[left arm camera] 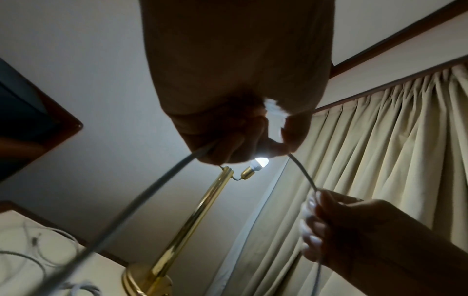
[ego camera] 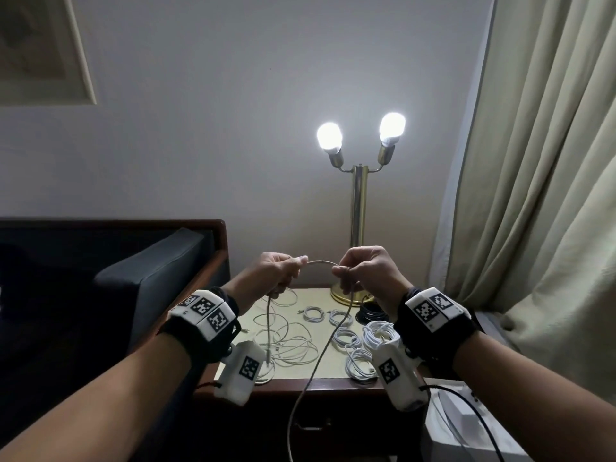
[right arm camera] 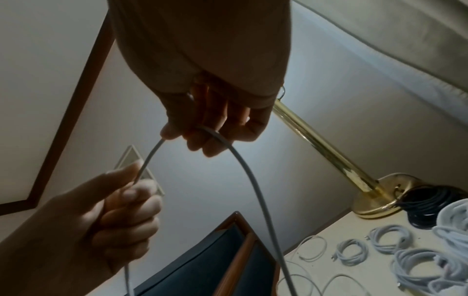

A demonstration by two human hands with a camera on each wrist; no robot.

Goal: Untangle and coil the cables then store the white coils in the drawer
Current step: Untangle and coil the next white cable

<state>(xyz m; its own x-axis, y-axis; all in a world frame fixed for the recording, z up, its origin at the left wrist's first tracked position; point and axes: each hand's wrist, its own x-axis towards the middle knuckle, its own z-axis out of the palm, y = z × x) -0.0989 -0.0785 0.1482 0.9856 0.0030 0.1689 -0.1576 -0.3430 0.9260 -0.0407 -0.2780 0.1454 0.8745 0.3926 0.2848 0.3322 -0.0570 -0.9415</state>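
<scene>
Both hands are raised above the nightstand (ego camera: 316,383) with one white cable (ego camera: 321,262) stretched in a short arc between them. My left hand (ego camera: 278,268) grips it in a fist, and the short end hangs down to the tabletop. My right hand (ego camera: 361,266) pinches it, and the long end drops past the table's front edge. In the left wrist view the cable (left arm camera: 302,172) runs from my left hand (left arm camera: 243,138) to my right hand (left arm camera: 326,218). Loose white cables (ego camera: 286,345) lie tangled on the left; several white coils (ego camera: 353,341) sit on the right.
A brass lamp (ego camera: 358,208) with two lit bulbs stands at the back of the nightstand, a black coil (ego camera: 370,313) by its base. A dark cushioned chair (ego camera: 140,288) is on the left, curtains (ego camera: 533,195) on the right. A drawer handle (ego camera: 310,426) shows below the tabletop.
</scene>
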